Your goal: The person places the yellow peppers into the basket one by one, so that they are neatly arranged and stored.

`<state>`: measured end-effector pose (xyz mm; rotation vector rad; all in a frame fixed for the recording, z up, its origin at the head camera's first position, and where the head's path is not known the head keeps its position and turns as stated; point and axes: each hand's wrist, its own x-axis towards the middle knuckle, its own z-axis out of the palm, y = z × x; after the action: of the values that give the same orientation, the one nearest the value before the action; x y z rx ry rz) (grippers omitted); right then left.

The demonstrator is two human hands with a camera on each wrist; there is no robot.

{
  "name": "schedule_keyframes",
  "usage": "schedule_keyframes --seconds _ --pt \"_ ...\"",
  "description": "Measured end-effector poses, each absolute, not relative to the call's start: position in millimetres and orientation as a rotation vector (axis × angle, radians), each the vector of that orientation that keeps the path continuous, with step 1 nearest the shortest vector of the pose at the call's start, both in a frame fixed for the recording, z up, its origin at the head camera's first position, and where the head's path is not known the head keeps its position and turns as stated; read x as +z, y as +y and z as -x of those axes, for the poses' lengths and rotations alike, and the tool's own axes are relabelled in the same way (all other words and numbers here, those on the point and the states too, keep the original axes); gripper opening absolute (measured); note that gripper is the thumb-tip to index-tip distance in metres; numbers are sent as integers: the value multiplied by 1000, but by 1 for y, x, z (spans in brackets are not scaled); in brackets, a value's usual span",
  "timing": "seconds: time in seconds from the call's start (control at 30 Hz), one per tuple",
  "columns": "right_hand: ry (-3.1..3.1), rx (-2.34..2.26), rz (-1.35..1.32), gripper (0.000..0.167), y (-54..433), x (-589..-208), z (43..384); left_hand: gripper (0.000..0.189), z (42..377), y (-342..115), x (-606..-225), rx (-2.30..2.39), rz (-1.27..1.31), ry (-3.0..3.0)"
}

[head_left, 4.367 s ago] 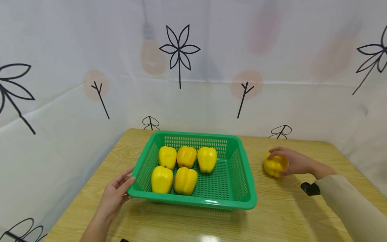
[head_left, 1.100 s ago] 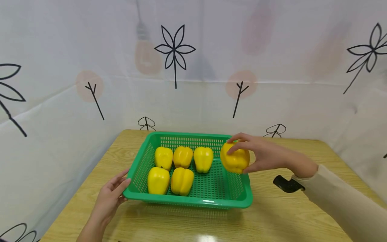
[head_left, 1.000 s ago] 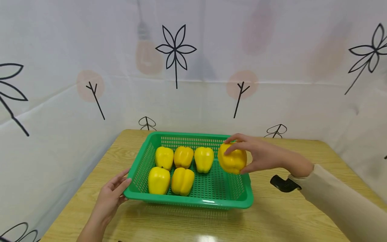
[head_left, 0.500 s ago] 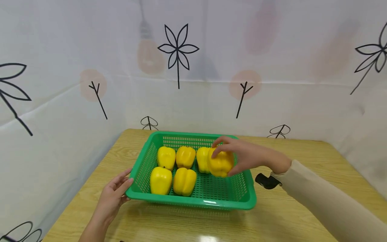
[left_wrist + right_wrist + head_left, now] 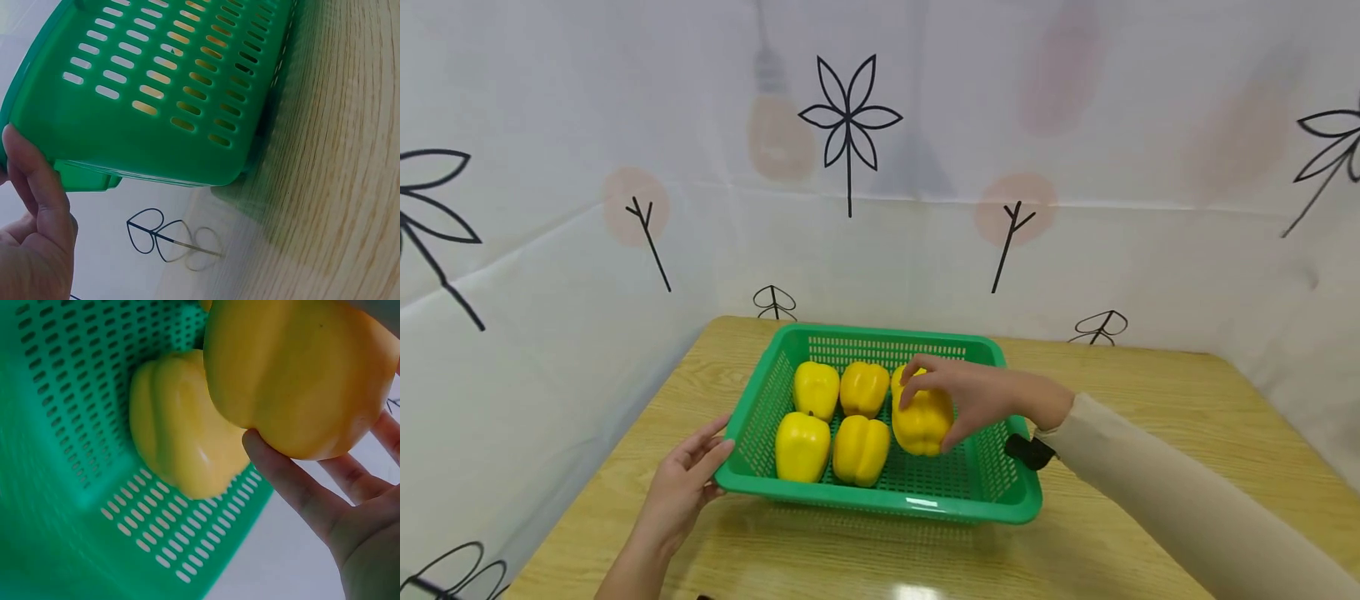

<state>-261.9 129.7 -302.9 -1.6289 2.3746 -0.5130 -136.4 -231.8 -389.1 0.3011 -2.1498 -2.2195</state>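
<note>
My right hand (image 5: 981, 393) grips a yellow bell pepper (image 5: 922, 425) between thumb and fingers, above the right half of a green plastic basket (image 5: 917, 500). In the right wrist view this held pepper (image 5: 300, 375) hangs over another yellow pepper (image 5: 181, 425) lying on the basket's slotted floor. Several more yellow bell peppers (image 5: 802, 447) sit in two rows in the basket's left and middle; the held one partly hides the back-right one. At the basket's left side my left hand (image 5: 679, 483) holds the rim, thumb on top; the left wrist view shows its fingers (image 5: 44, 187) at the edge.
The basket stands on a wood-grain table (image 5: 1120, 467). A white printed cloth (image 5: 925, 250) hangs behind and at both sides. A black strap piece (image 5: 1030, 451) sits at my right wrist, close to the basket's right rim.
My right hand picked up the pepper from the table right of the basket and carried it left over the rim, now lower and above the basket's interior. The left hand stays on the rim.
</note>
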Motion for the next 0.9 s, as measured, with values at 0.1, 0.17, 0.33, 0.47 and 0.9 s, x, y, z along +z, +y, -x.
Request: schedule_keyframes --seconds 0.1,0.17,0.33,0.47,0.9 --pt "2352 -475 1618 53 126 -307 263 56 136 -231 -389 -2214 -303 -2157" --pt "2341 -443 1606 52 123 -310 264 55 136 -231 -389 -2206 -304 -2159" --pt "2334 -365 1523 53 117 -316 266 55 136 -230 -389 -2196 -303 -2165" --pt "2328 -303 1466 53 109 -320 267 55 135 -230 -389 -2199 -283 -2162" --pt "2337 -161 1286 66 100 -337 267 53 135 -227 -390 -2209 -255 -2127"
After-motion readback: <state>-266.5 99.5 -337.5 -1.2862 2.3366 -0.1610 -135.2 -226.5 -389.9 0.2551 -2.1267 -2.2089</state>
